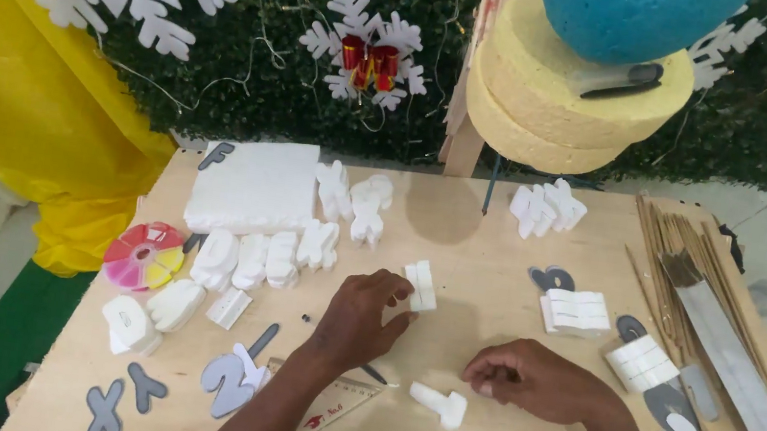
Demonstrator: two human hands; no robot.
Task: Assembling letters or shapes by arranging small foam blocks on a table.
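left hand (358,319): fingertips pinch the lower edge of a white foam letter block (420,286); the rest of my fingers are loosely curled, nothing else in them.
block position: centre of the plywood table (460,235), touching my left fingertips, up and to the right of that hand.
block axis: long side runs roughly away from me, tilted slightly left at the top.
right hand (540,378): curled nearly shut, knuckles up; can't tell if anything small is inside.
second piece: white foam T-shaped cutout (440,404) lies flat just left of and below my right hand, not touching it; long axis roughly left-right.
nearer hand: left owns the block, right is closer to the T-piece.
nearby: clear plastic set square (333,411) under my left forearm; white foam slab (254,186) well apart at back left.
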